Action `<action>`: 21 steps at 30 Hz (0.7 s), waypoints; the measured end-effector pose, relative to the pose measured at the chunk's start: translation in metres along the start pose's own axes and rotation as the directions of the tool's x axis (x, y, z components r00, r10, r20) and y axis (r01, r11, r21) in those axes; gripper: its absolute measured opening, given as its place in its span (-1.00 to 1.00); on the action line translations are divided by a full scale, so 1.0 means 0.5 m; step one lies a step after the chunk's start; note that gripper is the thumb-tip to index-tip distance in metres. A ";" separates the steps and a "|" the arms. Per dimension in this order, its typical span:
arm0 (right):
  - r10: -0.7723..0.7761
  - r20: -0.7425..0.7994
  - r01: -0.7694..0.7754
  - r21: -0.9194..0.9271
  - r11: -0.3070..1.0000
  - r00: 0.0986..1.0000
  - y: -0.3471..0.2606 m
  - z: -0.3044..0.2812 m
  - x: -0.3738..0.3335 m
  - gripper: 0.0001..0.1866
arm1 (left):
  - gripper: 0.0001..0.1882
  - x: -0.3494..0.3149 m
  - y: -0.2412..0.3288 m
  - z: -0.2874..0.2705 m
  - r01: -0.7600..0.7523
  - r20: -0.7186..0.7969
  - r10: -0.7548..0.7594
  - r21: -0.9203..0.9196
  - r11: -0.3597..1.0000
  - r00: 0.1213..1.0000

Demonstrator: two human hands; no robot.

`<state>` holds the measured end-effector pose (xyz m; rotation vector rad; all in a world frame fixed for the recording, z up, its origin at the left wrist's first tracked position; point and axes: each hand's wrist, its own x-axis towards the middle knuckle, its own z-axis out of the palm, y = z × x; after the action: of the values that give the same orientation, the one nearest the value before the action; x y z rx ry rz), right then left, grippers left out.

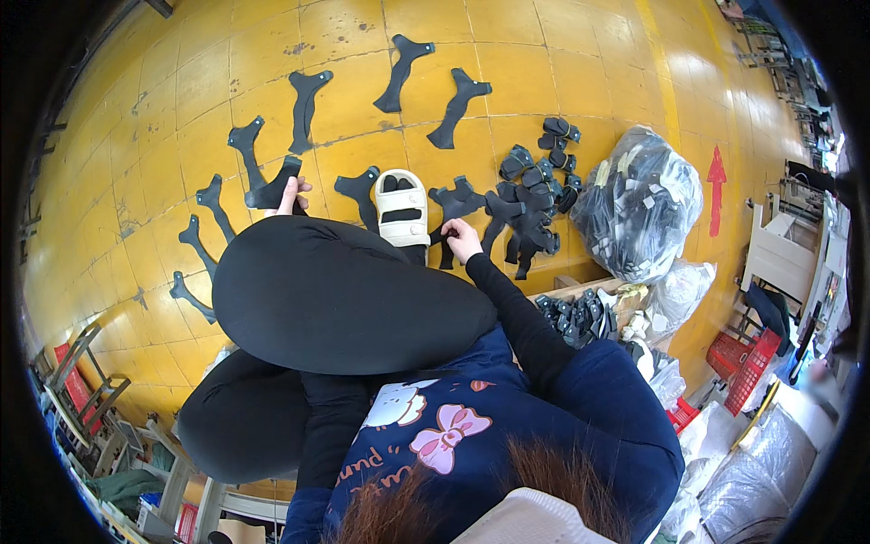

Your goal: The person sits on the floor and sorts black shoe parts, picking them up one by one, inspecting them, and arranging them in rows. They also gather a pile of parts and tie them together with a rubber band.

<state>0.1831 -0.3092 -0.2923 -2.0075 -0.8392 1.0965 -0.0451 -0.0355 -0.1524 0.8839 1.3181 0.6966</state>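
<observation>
My left hand (292, 196) pinches a flat black piece (268, 189) with a widened end, beyond my bent knee. On the right, my right hand (464, 241) is closed at the narrow part of another black Y-shaped piece (456, 198); its fingertips are partly hidden. Between my hands is my foot in a cream sandal (404, 201) with wide straps. A similar black piece (359, 192) lies just left of the sandal, and one more (499, 218) right of my right hand.
Several black pieces (310, 109) lie spaced in an arc on the yellow tiled floor (353, 63). Small bundled black parts (536, 181) are heaped at the right, beside a full clear plastic bag (642, 204). A box of black parts (576, 317) stands by my right elbow, red crates (743, 363) farther right.
</observation>
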 end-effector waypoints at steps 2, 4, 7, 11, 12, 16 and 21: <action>0.171 -0.058 -0.174 -0.048 0.983 0.983 0.004 0.004 -0.001 -0.84 | -0.79 0.011 0.000 -0.015 -0.004 0.051 0.007 -0.061 0.998 0.999; 0.295 -0.194 -0.327 -0.159 0.932 0.936 0.008 0.004 -0.010 -0.86 | -0.79 0.015 -0.003 -0.025 0.071 0.039 -0.076 0.116 0.991 0.996; 0.323 -0.427 -0.438 -0.204 0.875 0.845 0.018 -0.011 -0.016 -0.88 | -0.77 0.013 -0.005 -0.018 0.111 0.035 -0.123 0.248 0.962 0.992; 0.019 -0.507 -0.230 -0.358 0.905 0.862 0.021 -0.069 0.009 -0.68 | -0.74 0.005 -0.001 0.002 0.041 0.094 -0.060 0.187 0.982 0.994; -0.073 -0.460 -0.153 -0.434 0.888 0.885 -0.005 -0.059 0.027 -0.62 | -0.74 -0.005 0.009 -0.033 0.015 0.056 -0.026 0.188 0.982 0.998; -0.184 -0.293 -0.055 -0.652 0.756 0.938 -0.041 -0.097 0.048 -0.40 | -0.71 -0.014 0.033 -0.021 -0.068 0.075 0.056 0.155 0.986 0.996; -0.084 -0.244 -0.108 -0.680 0.725 0.966 -0.014 -0.108 0.070 -0.52 | -0.68 -0.058 0.119 0.001 -0.154 0.088 0.156 -0.038 0.987 0.984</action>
<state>0.2440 -0.2917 -0.2798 -2.6958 -1.2148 0.5130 -0.0454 -0.0299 -0.0864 0.9892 1.1635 0.7869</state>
